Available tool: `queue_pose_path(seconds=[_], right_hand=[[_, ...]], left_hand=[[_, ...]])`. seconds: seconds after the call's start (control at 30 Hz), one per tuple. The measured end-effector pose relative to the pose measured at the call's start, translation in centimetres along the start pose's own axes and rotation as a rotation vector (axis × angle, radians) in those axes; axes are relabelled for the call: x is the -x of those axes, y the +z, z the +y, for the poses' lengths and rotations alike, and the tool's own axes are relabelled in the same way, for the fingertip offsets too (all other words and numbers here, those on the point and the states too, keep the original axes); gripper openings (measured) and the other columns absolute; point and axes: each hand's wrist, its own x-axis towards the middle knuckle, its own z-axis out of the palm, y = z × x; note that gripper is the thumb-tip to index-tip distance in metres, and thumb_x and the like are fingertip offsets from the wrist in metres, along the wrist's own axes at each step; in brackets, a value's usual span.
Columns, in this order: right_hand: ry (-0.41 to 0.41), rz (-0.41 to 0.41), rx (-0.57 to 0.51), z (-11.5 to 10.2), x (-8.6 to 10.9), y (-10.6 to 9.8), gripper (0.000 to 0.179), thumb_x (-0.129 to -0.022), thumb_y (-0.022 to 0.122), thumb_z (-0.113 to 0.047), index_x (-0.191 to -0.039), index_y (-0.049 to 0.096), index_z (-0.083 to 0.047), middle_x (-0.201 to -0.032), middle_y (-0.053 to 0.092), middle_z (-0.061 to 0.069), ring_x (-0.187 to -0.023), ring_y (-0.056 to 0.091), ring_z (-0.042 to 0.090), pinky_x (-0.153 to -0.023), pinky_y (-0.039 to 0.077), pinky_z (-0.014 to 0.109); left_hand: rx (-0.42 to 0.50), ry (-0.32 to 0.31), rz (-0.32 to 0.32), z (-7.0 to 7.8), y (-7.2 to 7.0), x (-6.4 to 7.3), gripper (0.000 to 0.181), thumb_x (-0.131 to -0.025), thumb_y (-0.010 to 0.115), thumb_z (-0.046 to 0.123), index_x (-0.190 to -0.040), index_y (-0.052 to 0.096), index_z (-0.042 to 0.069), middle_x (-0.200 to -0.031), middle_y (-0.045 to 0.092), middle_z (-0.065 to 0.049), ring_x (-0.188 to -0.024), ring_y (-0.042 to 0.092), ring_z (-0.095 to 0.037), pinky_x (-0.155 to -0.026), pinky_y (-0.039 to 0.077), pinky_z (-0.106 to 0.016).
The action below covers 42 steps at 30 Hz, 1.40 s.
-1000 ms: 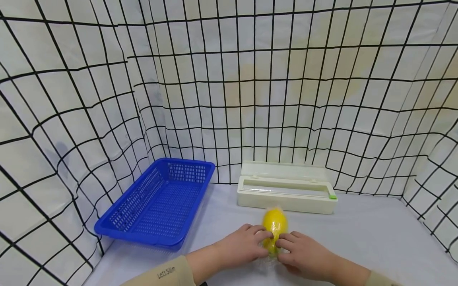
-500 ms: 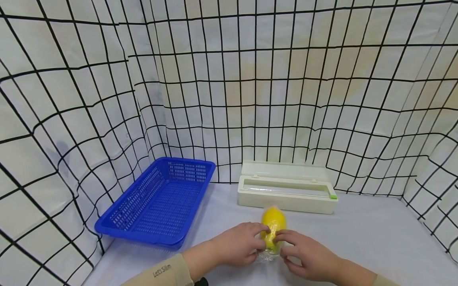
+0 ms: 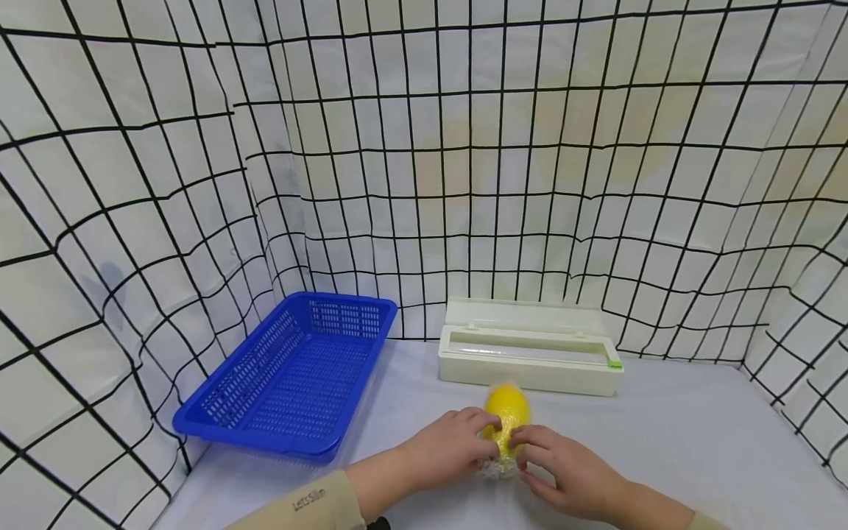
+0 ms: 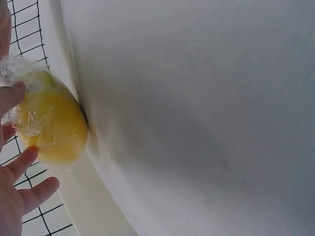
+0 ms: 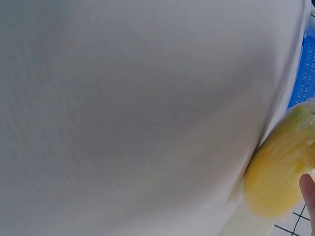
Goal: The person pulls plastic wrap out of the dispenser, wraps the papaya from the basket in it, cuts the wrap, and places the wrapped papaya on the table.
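Note:
A yellow oval fruit point(image 3: 507, 405), greenish at one end and wrapped in clear plastic wrap point(image 3: 498, 468), lies on the white-covered table. Crumpled film gathers at its near end. My left hand point(image 3: 450, 447) holds the fruit from the left side, thumb and curled fingertips against the wrap. From the right, my right hand point(image 3: 573, 467) touches it with relaxed fingertips, its thumb held apart and lower. The left wrist view shows the wrapped fruit point(image 4: 54, 120) between spread fingers. Only one fingertip point(image 5: 307, 184) shows in the right wrist view.
A white plastic wrap dispenser point(image 3: 530, 374), its lid raised and a film roll inside, stands just behind the fruit. To the left is a blue perforated basket point(image 3: 265, 447). Black-grid walls point(image 3: 490, 177) enclose the table at the back and sides.
Both hands have shifted slightly on the fruit. The right hand's fingers have loosened and its thumb has moved away, and the crumpled film at the near end shows more.

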Motion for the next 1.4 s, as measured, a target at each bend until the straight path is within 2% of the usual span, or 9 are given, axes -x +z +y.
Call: queue_pose_path(seconds=[0.13, 0.3, 0.4, 0.53, 0.73, 0.9, 1.13, 1.23, 1.4], right_hand=[[-0.036, 0.038, 0.063, 0.1, -0.4, 0.3, 0.036, -0.079, 0.084, -0.030, -0.104, 0.059, -0.024, -0.120, 0.057, -0.014, -0.109, 0.057, 0.008, -0.089, 0.054, 0.034], [0.022, 0.065, 0.191, 0.0, -1.3, 0.4, 0.044, -0.072, 0.087, -0.044, -0.101, 0.061, -0.023, -0.109, 0.056, -0.013, -0.100, 0.053, 0.006, -0.084, 0.053, 0.032], [0.068, 0.063, 0.217, 0.0, -1.6, 0.3, 0.038, -0.072, 0.087, -0.040, -0.095, 0.062, -0.024, -0.103, 0.055, -0.013, -0.093, 0.052, 0.006, -0.081, 0.053, 0.029], [0.052, 0.082, 0.170, 0.1, -1.7, 0.3, 0.029, -0.074, 0.087, -0.026, -0.087, 0.060, -0.028, -0.104, 0.058, -0.011, -0.092, 0.055, 0.007, -0.081, 0.054, 0.031], [0.058, 0.101, 0.107, 0.4, -1.6, 0.4, 0.030, -0.078, 0.084, -0.020, -0.084, 0.057, -0.031, -0.111, 0.060, -0.011, -0.100, 0.058, 0.008, -0.086, 0.055, 0.034], [0.031, 0.103, 0.107, 0.5, -1.5, 0.3, 0.028, -0.079, 0.083, -0.022, -0.086, 0.057, -0.031, -0.112, 0.061, -0.012, -0.101, 0.059, 0.008, -0.086, 0.055, 0.036], [-0.006, 0.122, 0.187, 0.7, -1.4, 0.3, 0.025, -0.080, 0.081, -0.025, -0.087, 0.057, -0.031, -0.122, 0.061, -0.004, -0.117, 0.058, 0.022, -0.092, 0.053, 0.046], [0.005, 0.126, 0.176, 0.7, -1.3, 0.4, 0.025, -0.081, 0.081, -0.024, -0.086, 0.057, -0.029, -0.127, 0.060, -0.003, -0.116, 0.060, 0.021, -0.091, 0.054, 0.044], [0.015, 0.122, 0.149, 0.8, -1.2, 0.4, 0.025, -0.082, 0.081, -0.022, -0.084, 0.056, -0.027, -0.124, 0.064, -0.006, -0.117, 0.060, 0.020, -0.091, 0.054, 0.044]], left_hand=[[0.069, -0.031, 0.005, 0.0, 0.1, -0.1, 0.017, -0.095, 0.066, 0.023, -0.108, 0.072, 0.031, -0.139, 0.052, 0.004, -0.128, 0.049, -0.018, -0.101, 0.047, -0.032], [0.183, -0.112, -0.023, 0.2, -0.1, -0.3, 0.013, -0.095, 0.062, 0.022, -0.103, 0.072, 0.026, -0.140, 0.050, 0.005, -0.132, 0.044, -0.016, -0.105, 0.043, -0.031], [0.224, -0.156, -0.036, 0.4, -0.3, -0.4, 0.012, -0.095, 0.061, 0.022, -0.101, 0.072, 0.024, -0.141, 0.050, 0.006, -0.134, 0.043, -0.016, -0.106, 0.043, -0.030], [0.278, -0.205, -0.055, 0.4, -0.5, -0.5, 0.012, -0.096, 0.061, 0.022, -0.099, 0.072, 0.024, -0.142, 0.049, 0.008, -0.135, 0.042, -0.014, -0.107, 0.042, -0.031], [0.326, -0.211, -0.055, 0.0, -0.5, -0.6, 0.006, -0.095, 0.065, 0.027, -0.099, 0.070, 0.028, -0.139, 0.052, 0.011, -0.132, 0.045, -0.012, -0.108, 0.041, -0.032], [0.408, -0.179, -0.029, -0.6, -0.5, -0.3, 0.011, -0.091, 0.072, 0.034, -0.099, 0.066, 0.029, -0.133, 0.056, 0.013, -0.126, 0.050, -0.008, -0.107, 0.042, -0.029], [0.390, -0.112, 0.030, -1.6, -0.3, -0.4, 0.013, -0.094, 0.069, 0.033, -0.105, 0.072, 0.027, -0.127, 0.060, 0.013, -0.121, 0.054, -0.006, -0.105, 0.042, -0.026], [0.423, -0.138, 0.068, -1.7, -0.3, -0.6, 0.011, -0.094, 0.069, 0.027, -0.104, 0.074, 0.024, -0.122, 0.062, 0.013, -0.118, 0.056, -0.005, -0.104, 0.043, -0.026], [0.560, -0.246, 0.120, -1.7, 0.1, -1.1, 0.018, -0.092, 0.070, 0.021, -0.109, 0.070, 0.023, -0.115, 0.064, 0.015, -0.112, 0.057, -0.005, -0.102, 0.045, -0.029]])
